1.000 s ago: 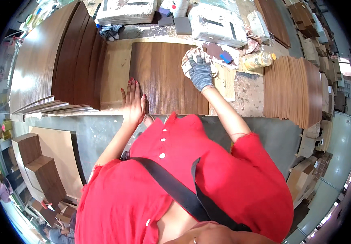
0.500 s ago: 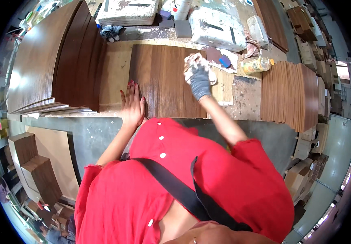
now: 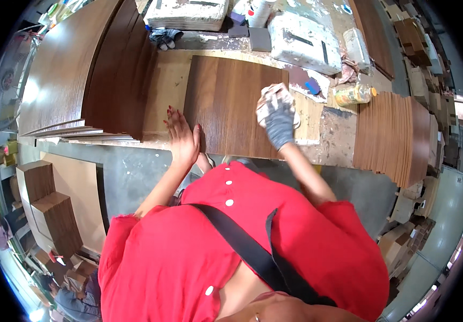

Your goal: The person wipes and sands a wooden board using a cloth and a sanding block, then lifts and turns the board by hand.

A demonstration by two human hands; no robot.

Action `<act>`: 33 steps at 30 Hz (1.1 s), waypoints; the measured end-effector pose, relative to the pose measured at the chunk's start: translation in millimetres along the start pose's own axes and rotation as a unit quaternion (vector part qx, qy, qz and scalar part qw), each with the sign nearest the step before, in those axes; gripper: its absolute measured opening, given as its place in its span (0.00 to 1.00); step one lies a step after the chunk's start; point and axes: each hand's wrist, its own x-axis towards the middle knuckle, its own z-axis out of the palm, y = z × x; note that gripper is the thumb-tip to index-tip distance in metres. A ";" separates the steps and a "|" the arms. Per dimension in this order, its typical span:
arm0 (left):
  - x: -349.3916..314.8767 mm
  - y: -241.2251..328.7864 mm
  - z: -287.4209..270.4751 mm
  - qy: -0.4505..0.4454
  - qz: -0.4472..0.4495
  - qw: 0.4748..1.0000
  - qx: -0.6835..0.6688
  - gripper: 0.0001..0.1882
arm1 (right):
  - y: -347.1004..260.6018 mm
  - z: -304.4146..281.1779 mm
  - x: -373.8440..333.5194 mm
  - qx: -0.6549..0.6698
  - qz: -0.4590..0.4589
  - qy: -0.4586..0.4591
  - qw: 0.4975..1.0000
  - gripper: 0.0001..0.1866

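A brown wood-grain panel [image 3: 231,104] lies flat on the worktable in front of me. My right hand [image 3: 280,123], in a grey glove, presses a stained white rag [image 3: 268,102] onto the panel's right edge. The fingers are closed over the cloth. Bare and with fingers outstretched, my left hand [image 3: 182,137] rests at the panel's near left edge, partly on the pale board [image 3: 164,88] beneath.
Stacked dark panels [image 3: 116,75] stand at the left; a pile of thinner panels [image 3: 390,137] is at the right. A yellow-capped bottle [image 3: 352,95], a blue block [image 3: 312,86] and white wrapped bundles [image 3: 304,43] lie beyond. A person [image 3: 76,298] is at the lower left.
My right hand has slid the rag nearer to me along the panel's right edge. The left hand stays by the left edge. The whole view has shifted slightly.
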 end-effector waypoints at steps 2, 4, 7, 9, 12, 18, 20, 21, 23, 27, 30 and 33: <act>1.6 -6.8 -1.5 0.019 -0.007 0.999 0.038 0.35 | -31.9 27.2 -25.4 0.039 -0.098 -0.095 0.990 0.32; -11.6 -17.2 -24.2 -0.011 -0.031 0.999 0.016 0.33 | -69.4 -34.7 -36.1 0.129 -0.246 -0.061 0.959 0.33; -20.8 -17.7 -67.9 -0.021 -0.057 0.997 0.044 0.28 | -42.0 -32.0 -3.1 0.210 -0.277 -0.079 0.934 0.28; -24.1 -19.7 -86.5 -0.211 -0.280 0.930 -0.112 0.27 | -14.8 -15.4 42.4 0.028 -0.285 -0.047 0.957 0.26; -36.3 -30.5 -77.9 -0.256 -0.322 0.896 -0.167 0.29 | -14.0 10.9 124.5 0.091 -0.198 0.063 0.974 0.31; -60.6 -49.5 -37.5 -0.241 -0.368 0.733 -0.518 0.19 | -148.2 -6.0 181.0 0.200 -0.207 0.042 0.957 0.23; -50.8 -49.5 -40.4 -0.261 -0.373 0.713 -0.533 0.18 | -175.8 12.3 144.1 0.071 -0.284 0.003 0.956 0.20; -51.1 -51.6 -42.6 -0.269 -0.388 0.690 -0.549 0.18 | -194.2 6.3 117.3 0.061 -0.331 -0.140 0.931 0.26; -58.8 -57.7 -44.7 -0.263 -0.396 0.685 -0.552 0.18 | -195.7 -62.3 54.9 0.182 -0.418 -0.048 0.889 0.37; -61.1 -70.5 -44.9 -0.327 -0.381 0.688 -0.524 0.24 | -125.5 -67.6 30.0 0.270 -0.392 -0.075 0.876 0.35; -50.5 -68.6 -64.7 -0.284 -0.390 0.713 -0.509 0.30 | -81.0 -33.2 65.4 0.158 -0.265 -0.054 0.950 0.34; -42.9 -73.4 -58.5 -0.169 -0.374 0.745 -0.526 0.30 | -101.9 -8.1 75.1 0.122 -0.187 0.077 0.972 0.34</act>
